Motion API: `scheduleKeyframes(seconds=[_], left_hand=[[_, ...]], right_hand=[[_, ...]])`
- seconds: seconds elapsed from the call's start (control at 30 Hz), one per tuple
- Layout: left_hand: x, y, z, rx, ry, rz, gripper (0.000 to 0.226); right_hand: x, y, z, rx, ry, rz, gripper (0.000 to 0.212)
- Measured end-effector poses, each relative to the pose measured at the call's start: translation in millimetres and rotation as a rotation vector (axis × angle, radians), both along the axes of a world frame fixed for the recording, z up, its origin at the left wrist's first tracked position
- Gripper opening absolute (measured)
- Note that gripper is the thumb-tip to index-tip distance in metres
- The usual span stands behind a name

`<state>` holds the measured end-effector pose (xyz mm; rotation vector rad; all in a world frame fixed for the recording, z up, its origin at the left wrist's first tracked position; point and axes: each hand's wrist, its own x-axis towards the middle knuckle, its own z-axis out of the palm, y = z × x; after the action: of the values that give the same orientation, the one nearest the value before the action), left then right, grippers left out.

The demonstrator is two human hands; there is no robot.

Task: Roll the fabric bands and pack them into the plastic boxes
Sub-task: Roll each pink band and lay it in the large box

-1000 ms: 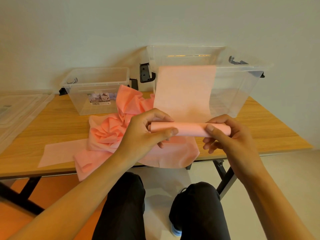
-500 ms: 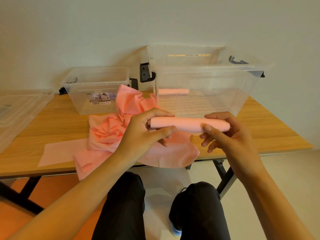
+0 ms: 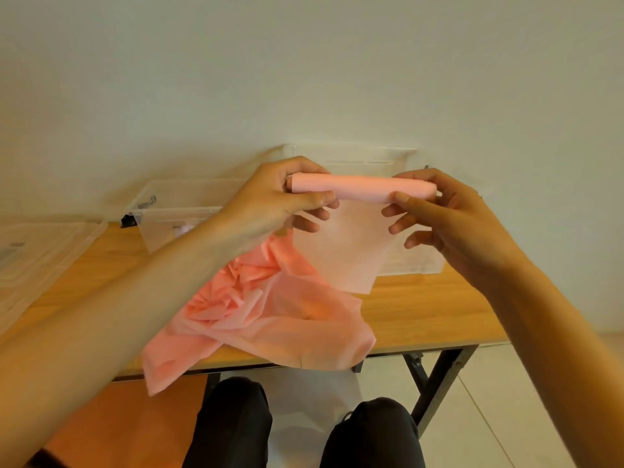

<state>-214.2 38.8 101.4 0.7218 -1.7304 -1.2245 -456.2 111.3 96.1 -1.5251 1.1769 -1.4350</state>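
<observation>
Two hands held one fabric roll (image 3: pixel 358 187) in the air, about level with the rim of the large clear box (image 3: pixel 351 153) at the back of the tabletop (image 3: pixel 422 312). The left hand (image 3: pixel 270 197) had fingers and thumb curled round the roll's left end. The right hand (image 3: pixel 449 217) pinched the right end between thumb and forefinger, its other fingers spread loosely below. The roll's long axis ran left to right, nearly level and broadside to the box just beyond it. A pale sheet hung below the roll; it looked like an unwound tail of the same band, though the clear wall behind made that hard to settle. On that reading, the tail wanted winding in before the roll could go forward and down into the box, with both hands equally near. The loose pink bands (image 3: pixel 270 315) lay heaped on the tabletop, one corner over its near edge, and the small clear box (image 3: pixel 175 214) stood apart to the left.
</observation>
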Motion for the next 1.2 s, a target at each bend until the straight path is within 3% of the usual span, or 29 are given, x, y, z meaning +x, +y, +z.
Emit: scheduleKeyframes(seconds=[0.1,0.4,0.53,0.87,1.03,1.2], left_hand=[[6,-4,22,-0.061,-0.073,0.03,0.022],[17,-18,86,-0.586,-0.431,0.21,0.011],[21,-14,99,-0.574,-0.45,0.22,0.012],[23,4,102,-0.477,-0.243,0.065,0.027],[26,10,103,-0.495,-0.243,-0.006,0.031],[27,9,102,-0.557,-0.254,0.054,0.029]], right_hand=[[0,-2,20,-0.028,0.07,-0.014,0.027],[2,-8,47,-0.198,0.162,-0.15,0.017],[7,-8,56,-0.26,0.172,-0.209,0.016],[11,-2,62,-0.262,0.069,-0.153,0.022],[14,-1,67,-0.264,0.03,-0.139,0.02],[16,-1,69,-0.261,0.014,-0.13,0.022]])
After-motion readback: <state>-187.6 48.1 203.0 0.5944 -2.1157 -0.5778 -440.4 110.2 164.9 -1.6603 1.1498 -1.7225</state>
